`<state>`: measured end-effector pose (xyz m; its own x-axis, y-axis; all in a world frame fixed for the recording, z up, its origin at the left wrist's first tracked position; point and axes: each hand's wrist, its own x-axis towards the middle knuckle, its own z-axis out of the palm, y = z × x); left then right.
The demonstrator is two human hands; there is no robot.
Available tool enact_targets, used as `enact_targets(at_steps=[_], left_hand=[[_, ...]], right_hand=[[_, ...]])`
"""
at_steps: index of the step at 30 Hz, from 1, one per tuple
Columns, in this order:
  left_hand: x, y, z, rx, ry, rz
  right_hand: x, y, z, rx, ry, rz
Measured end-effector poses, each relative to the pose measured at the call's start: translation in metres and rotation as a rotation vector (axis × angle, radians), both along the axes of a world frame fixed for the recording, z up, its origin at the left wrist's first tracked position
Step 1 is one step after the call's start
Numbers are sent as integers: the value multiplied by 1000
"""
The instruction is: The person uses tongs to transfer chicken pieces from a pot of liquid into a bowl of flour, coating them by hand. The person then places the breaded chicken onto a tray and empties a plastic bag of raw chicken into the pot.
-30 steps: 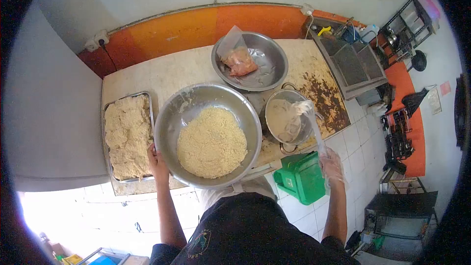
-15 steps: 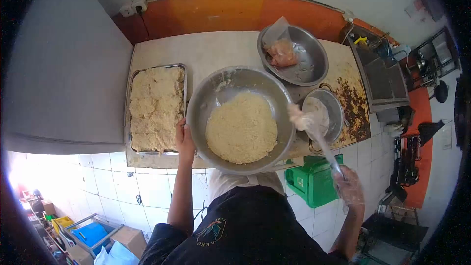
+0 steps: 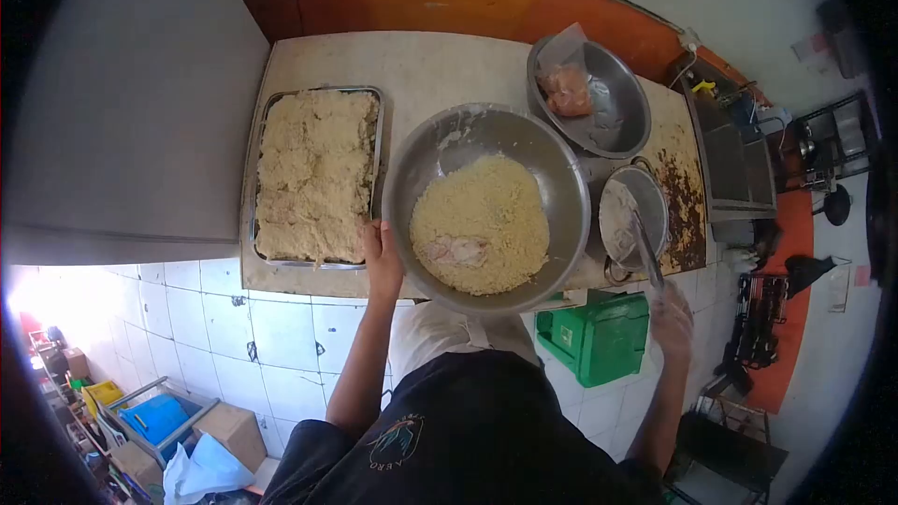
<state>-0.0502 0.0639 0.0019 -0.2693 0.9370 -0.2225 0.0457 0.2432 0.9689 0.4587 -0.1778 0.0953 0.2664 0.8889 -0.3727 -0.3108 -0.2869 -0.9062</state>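
My left hand (image 3: 383, 266) grips the left rim of a large metal bowl (image 3: 568, 178), thumb and fingers closed on its edge. Pale yellow crumbs (image 3: 496, 196) fill the bottom of that bowl. A wet, batter-smeared piece of raw meat (image 3: 456, 251) lies on them, toward the lower left. Metal tongs (image 3: 646, 250) are in my right hand (image 3: 672, 320), which is somewhat blurred and seems to wear a clear glove. The tongs' far end reaches over a smaller metal pot (image 3: 659, 222) that holds whitish batter (image 3: 617, 220).
A tray (image 3: 378, 145) heaped with crumb-coated pieces stands left of the bowl. Behind the pot, another metal bowl (image 3: 631, 136) holds a plastic bag of raw meat (image 3: 566, 91). A green bin (image 3: 613, 337) stands on the floor below the counter, near a sink (image 3: 739, 164) at right.
The batter-covered meat piece, held in the tongs over the bowl's right rim before, now lies on the crumbs. The tongs have shifted back to the pot. My left hand stays on the rim.
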Motion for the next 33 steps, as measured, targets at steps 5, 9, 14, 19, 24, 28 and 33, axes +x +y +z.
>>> enact_targets(at_steps=[5, 9, 14, 19, 24, 28, 33], left_hand=[[11, -1, 39, -15, -154, -7], [20, -7, 36, 8, -69, 127], [22, -16, -5, 55, -1, 160], [33, -15, 6, 31, -30, 272], [36, -18, 27, 31, -34, 308], [37, -19, 8, 87, -93, 334], [35, -25, 1, 66, -128, 337]], right_hand=[[-6, 68, -27, 388, 1068, 209], [-83, 140, -64, -99, 1960, 19], [-130, 198, -131, -886, 2708, -556], [-120, 233, -253, -938, 2613, -141], [-100, 255, -324, -980, 2500, 193], [-175, 272, -220, 14, 3581, -2322], [-185, 306, -216, -597, 3908, -2083]])
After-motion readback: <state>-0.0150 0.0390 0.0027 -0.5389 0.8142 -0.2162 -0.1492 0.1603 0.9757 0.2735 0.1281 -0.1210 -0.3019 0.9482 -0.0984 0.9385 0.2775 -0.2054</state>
